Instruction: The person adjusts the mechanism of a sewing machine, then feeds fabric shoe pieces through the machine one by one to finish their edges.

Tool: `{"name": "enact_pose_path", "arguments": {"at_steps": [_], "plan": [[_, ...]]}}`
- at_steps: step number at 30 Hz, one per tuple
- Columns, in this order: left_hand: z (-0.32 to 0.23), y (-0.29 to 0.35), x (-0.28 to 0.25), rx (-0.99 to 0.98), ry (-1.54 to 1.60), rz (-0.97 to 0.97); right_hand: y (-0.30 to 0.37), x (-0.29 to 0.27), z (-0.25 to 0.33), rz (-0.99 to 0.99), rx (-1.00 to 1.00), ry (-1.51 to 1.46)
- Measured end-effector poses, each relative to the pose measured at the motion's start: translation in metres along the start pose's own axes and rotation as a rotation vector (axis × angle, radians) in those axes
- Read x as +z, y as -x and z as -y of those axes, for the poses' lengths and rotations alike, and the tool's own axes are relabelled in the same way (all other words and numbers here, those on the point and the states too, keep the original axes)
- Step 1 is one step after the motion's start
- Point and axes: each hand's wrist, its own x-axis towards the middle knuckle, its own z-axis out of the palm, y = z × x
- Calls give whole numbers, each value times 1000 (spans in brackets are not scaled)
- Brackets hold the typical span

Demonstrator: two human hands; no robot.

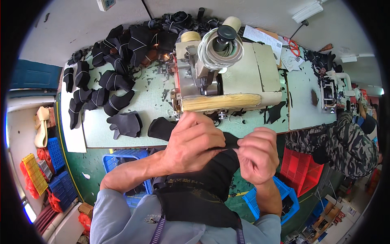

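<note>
My left hand (pixel 193 142) is closed at the table's near edge, fingers curled and pressed together. Opposite it, my right hand (pixel 258 155) pinches with thumb and forefinger. Between them stretches a dark fabric piece (pixel 230 140), gripped at both ends; much of it is hidden by my fingers. Just beyond my hands stands a beige industrial sewing machine (pixel 243 73) with a yellowish wooden strip along its front. Another black fabric piece (pixel 159 128) lies beside my left hand, partly covered by it. Further left rests a small stack of black cut pieces (pixel 126 124).
Several black sewn pieces with pale seams (pixel 115 80) spread over the left of the pale green table (pixel 150 97). Papers (pixel 264 40) and red-handled scissors (pixel 294 48) lie at the back right. Blue baskets (pixel 286 199) and a red crate (pixel 300 171) sit below. A person in camouflage (pixel 345 142) is at right.
</note>
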Motion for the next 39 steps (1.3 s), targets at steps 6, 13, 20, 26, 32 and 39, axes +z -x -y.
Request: {"name": "enact_pose_path", "arguments": {"at_steps": [6,13,20,26,32,39], "plan": [[-10,-2,-2,-392,188,89,-6,-3,5,127,319,-199],[-8,-5,-4,-257,21,140,-9,-1,3,191,376,-89],[-3,-6,-7,-515,177,219,-6,0,-1,243,403,-170],[11,6,-3,-816,479,243,1,8,-16,295,1197,-1025],[22,33,2,-1145,281,161,-38,2,-87,-287,124,368],[21,64,1,-1138,262,192,1,17,-145,-281,331,453]]}}
